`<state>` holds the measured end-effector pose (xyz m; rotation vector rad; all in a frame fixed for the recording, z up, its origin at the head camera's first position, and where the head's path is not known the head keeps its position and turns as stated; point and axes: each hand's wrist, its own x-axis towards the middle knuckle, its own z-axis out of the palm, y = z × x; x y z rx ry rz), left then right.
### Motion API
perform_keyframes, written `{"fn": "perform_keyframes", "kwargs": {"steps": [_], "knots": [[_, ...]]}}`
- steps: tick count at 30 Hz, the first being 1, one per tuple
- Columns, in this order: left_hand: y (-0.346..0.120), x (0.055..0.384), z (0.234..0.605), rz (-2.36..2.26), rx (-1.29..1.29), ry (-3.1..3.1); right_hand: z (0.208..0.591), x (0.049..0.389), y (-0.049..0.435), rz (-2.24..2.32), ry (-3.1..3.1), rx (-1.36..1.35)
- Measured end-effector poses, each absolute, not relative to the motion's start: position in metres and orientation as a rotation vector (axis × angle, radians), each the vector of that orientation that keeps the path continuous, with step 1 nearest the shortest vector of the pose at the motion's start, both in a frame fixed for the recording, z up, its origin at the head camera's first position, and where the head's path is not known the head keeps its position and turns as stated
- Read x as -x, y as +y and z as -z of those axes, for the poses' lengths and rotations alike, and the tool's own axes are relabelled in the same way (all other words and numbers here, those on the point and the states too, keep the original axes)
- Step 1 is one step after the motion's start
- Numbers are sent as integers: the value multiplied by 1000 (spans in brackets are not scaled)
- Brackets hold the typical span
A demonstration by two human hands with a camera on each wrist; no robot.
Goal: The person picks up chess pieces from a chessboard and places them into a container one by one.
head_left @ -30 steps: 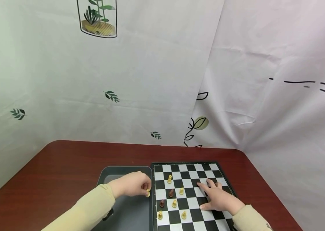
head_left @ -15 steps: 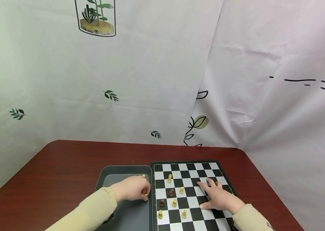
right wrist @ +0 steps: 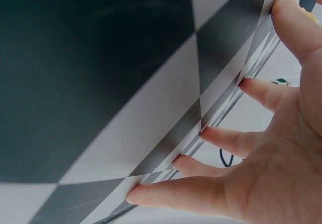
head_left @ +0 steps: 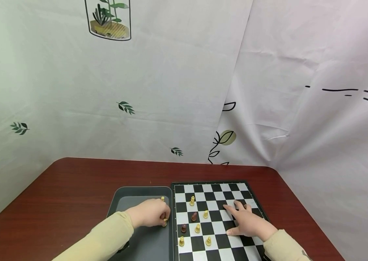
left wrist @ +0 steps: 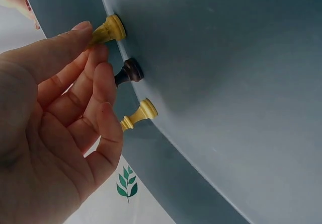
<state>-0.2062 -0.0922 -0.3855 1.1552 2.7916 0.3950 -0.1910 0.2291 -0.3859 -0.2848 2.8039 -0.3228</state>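
My left hand (head_left: 149,213) is over the grey tray (head_left: 148,246), thumb and fingertips pinching a yellow chess piece (left wrist: 111,27) whose base is at the tray floor along the right side. Beside it in the left wrist view stand a dark chess piece (left wrist: 132,71), partly behind the fingers, and another yellow chess piece (left wrist: 143,112). On the black-and-white chessboard (head_left: 225,255), my right hand (head_left: 248,223) rests with fingers spread and fingertips on the squares. Several yellow pawns (head_left: 197,228) and two dark brown pawns (head_left: 194,217) stand on the board's left part.
Tray and board lie side by side on the reddish-brown table (head_left: 82,203). A white cloth (head_left: 171,72) with printed leaves hangs behind the table's far edge.
The left hand has come down slightly toward me with the yellow chess piece, to the tray floor, uncovering another yellow piece behind it. The right hand stays put.
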Motion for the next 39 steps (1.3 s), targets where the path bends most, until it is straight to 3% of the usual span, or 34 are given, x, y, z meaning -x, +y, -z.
{"fn": "perform_keyframes", "kwargs": {"steps": [39], "knots": [[-106, 206, 366, -480, -1143, 2801, 389, 192, 231, 319, 2804, 281]]}}
